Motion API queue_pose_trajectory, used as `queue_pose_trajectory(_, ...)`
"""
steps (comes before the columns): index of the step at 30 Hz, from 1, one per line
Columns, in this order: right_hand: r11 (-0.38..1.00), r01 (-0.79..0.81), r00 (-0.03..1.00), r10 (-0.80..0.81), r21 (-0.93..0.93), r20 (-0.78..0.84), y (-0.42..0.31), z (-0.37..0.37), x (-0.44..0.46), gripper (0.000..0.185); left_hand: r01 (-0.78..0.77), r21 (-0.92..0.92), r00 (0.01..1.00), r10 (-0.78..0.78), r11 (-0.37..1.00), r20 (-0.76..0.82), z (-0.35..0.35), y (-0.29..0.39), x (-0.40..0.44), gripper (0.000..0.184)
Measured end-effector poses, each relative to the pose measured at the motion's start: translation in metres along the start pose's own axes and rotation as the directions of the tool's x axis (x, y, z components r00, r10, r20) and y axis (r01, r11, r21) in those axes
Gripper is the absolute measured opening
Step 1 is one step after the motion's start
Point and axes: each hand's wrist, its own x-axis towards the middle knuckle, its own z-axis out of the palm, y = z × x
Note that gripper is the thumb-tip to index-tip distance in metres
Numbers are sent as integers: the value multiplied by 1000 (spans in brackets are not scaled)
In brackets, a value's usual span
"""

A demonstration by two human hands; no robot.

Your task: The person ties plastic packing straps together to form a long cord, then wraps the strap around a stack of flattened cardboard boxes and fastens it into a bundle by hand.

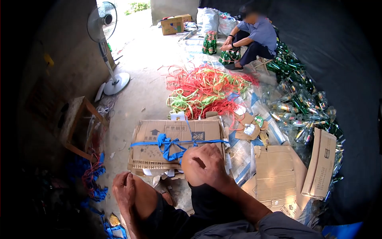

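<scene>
My left hand [124,191] rests on my left knee, holding nothing, its fingers laid loosely over the side. On my right knee lies my right hand [211,165], also without any object, fingers apart and bent over the kneecap. Just beyond my knees is a stack of flattened cardboard [151,155] with black print, tied round with blue strap [167,148] knotted near the middle. Neither hand touches the stack, though the right one is close to its near right corner.
Red and green strapping [207,87] is heaped behind the stack. Loose cardboard [274,171] and many glass bottles [298,103] lie right. A co-worker [258,36] sits by bundled green bottles [230,56]. A fan [115,83] and wooden stool [77,119] stand left.
</scene>
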Motion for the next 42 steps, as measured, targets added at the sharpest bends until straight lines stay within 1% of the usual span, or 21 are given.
queue_pose_trajectory(3, 1000, 10, 1000, -10, 18, 0, -11, 0, 3, 22, 2, 11, 999, -2, 1000, 33, -1, 2, 3, 24)
queue_pose_trajectory(6, 1000, 16, 1000, -17, 20, 18, -12, 7, 7, 22, -8, -6, 1000, 8, 1000, 11, 3, 0, 6, 24)
queue_pose_trajectory(9, 999, 6, 999, -7, 41, 32, -8, 17, 9, 19, 2, -50, 1000, -3, 999, -2, 6, 2, 8, 17)
queue_pose_trajectory(12, 999, 10, 999, -12, 49, 44, -6, 20, 11, 19, 19, -71, 999, -17, 997, 31, 5, 4, 10, 17)
queue_pose_trajectory(15, 999, 14, 999, -15, 38, 36, -1, 21, 11, 19, 27, -35, 999, -25, 999, 42, 5, 8, 10, 23)
queue_pose_trajectory(21, 999, 1, 999, -2, 41, 33, 5, 20, 12, 18, 16, -13, 999, -16, 1000, 40, 4, 4, 9, 23)
queue_pose_trajectory(24, 999, 3, 999, -4, 43, 33, 7, 19, 11, 18, 32, -13, 999, -31, 999, 38, 5, 5, 8, 24)
queue_pose_trajectory(27, 1000, -6, 999, 5, 29, 40, 8, 18, 9, 19, 49, -40, 999, -48, 998, 25, 7, 8, 8, 18)
queue_pose_trajectory(33, 1000, -6, 1000, 6, 15, 29, 8, 17, 10, 19, 47, -46, 998, -45, 998, 40, 6, 5, 8, 19)
queue_pose_trajectory(39, 1000, -7, 1000, 7, 20, 25, 10, 18, 10, 18, -4, -22, 1000, 5, 1000, 29, 5, -2, 7, 23)
queue_pose_trajectory(42, 1000, -8, 1000, 7, 27, 16, 9, 17, 12, 20, 6, -43, 1000, -5, 999, 24, 6, -6, 6, 21)
